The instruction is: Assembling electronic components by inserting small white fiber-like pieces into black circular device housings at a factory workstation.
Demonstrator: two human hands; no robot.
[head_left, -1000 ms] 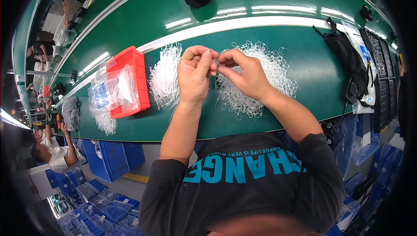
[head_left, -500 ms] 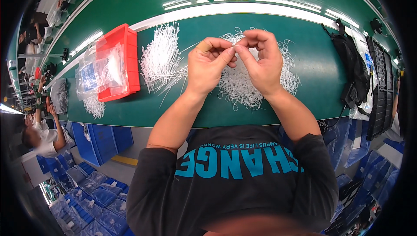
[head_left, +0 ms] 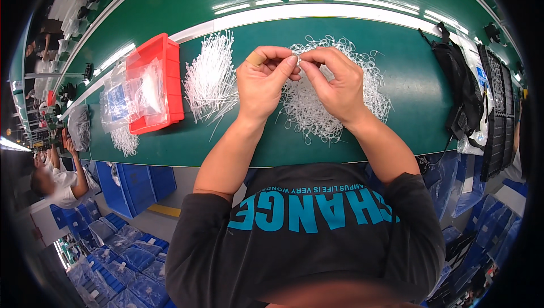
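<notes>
Pinching thumb to forefinger, the left hand [head_left: 259,86] and right hand [head_left: 341,84] nearly meet, gripping a tie [head_left: 297,58], its shape hard to see, between their fingertips. Looped ties [head_left: 317,116] lie piled beneath the right; straight ties [head_left: 207,77] lie between the left and a red bin [head_left: 174,84].

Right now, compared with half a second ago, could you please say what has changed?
The bare left hand and right hand have shifted slightly left; anything pinched is too small to identify. The red plastic bin, heap of white looped ties and bundle of straight white ties stayed put.
</notes>
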